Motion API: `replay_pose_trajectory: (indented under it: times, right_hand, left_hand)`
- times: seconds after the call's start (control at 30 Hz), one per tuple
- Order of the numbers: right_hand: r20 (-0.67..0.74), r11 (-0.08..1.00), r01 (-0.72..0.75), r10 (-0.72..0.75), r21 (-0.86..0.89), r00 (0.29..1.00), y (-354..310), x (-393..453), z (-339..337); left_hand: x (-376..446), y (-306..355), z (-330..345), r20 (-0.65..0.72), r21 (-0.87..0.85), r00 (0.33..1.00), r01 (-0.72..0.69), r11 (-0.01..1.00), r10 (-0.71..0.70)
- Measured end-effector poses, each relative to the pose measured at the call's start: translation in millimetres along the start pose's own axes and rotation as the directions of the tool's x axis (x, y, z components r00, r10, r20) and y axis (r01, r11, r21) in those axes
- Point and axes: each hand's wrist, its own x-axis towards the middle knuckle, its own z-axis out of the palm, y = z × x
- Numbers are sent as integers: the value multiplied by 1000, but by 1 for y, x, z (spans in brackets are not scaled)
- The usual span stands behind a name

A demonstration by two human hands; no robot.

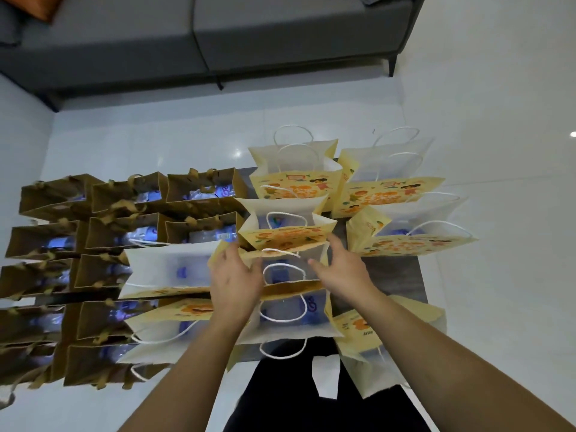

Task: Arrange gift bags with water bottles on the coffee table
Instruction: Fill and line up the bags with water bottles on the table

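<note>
Head view: coffee table [396,272] packed with gift bags. Brown bags [124,232] fill the left side in rows, yellow printed bags [293,182] take the middle and right, most with a water bottle [280,275] showing inside. Both hands reach over the middle yellow bag [290,269] in the centre column. Left hand [235,275] is at the bag's left wall, fingers fairly straight and spread, touching or just beside the paper; can't tell if it really presses. Right hand [343,266] is at the right wall, fingers relaxed and open, nothing pinched. Grey sofa [218,42] behind, white tile floor [498,88] around.

Step, my read: squaring this bag into line with its neighbours. The next move probably calls for a light two-sided squeeze and a nudge to straighten it without tipping the bottle or snagging the white handles [280,272].
</note>
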Motion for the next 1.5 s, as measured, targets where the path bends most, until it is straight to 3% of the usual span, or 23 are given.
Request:
replay_pose_trajectory:
  times: [0.1,0.2,0.37,0.5,0.6,0.83,1.03,1.2,1.37,1.5]
  right_hand:
    - [-92,997,-74,72,-19,993,-2,1,5]
    - [-205,992,-122,114,-23,972,-4,5,5]
    - [-202,984,-68,34,-166,979,-8,10,1]
    - [-212,983,-184,185,28,959,-11,14,-3]
    - [-215,978,-201,206,48,954,-12,23,-10]
    - [-298,990,-140,139,19,944,4,28,-18]
    - [-215,992,-76,95,97,972,23,16,-13]
    - [-263,997,-7,27,75,964,36,-7,-23]
    - [-288,992,120,-125,-38,949,61,-32,-37]
    - [-226,960,270,-278,-68,933,78,-57,-42]
  left_hand:
    - [-1,-7,3,-22,134,998,-50,990,54]
    - [0,-9,6,-19,79,1000,-22,997,23]
    - [10,-5,6,16,142,999,-41,989,39]
    - [22,1,2,36,167,999,-43,985,37]
    - [31,8,0,61,208,997,-68,976,57]
    - [42,19,2,24,160,997,-83,984,80]
    - [33,16,5,3,147,992,-128,981,129]
    - [5,14,0,3,39,995,-101,994,101]
    - [-45,10,-3,-130,-113,991,-34,993,19]
    - [-96,2,10,-241,-152,970,7,988,-44]
